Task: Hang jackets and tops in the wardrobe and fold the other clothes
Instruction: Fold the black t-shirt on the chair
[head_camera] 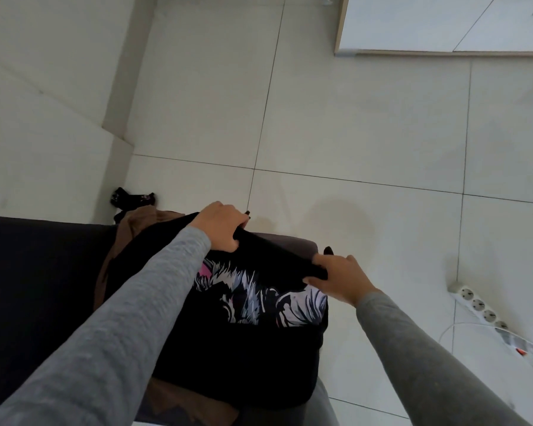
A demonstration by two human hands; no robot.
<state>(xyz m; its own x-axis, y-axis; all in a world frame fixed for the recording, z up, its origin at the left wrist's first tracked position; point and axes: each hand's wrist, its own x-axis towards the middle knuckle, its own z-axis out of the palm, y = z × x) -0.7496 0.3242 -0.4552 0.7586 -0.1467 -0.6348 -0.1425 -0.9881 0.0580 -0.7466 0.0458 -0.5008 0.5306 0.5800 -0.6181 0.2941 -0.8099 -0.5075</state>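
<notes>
- The black top (243, 352), with a white and pink print across it, lies spread on a dark upholstered seat (28, 287) in the near middle of the view.
- The left hand (220, 224) grips the top's far edge, fingers curled round a bunched fold of the cloth.
- The right hand (340, 278) pinches the same edge further right, thumb on top.
- Both arms wear grey sleeves.
- A brown garment (142, 224) lies under the top and shows at its far left and near edges.
- A small black item (130, 198) lies on the white tiled floor (351, 133) by the wall, far left.
- A white power strip (477, 305) lies on the floor to the right.
</notes>
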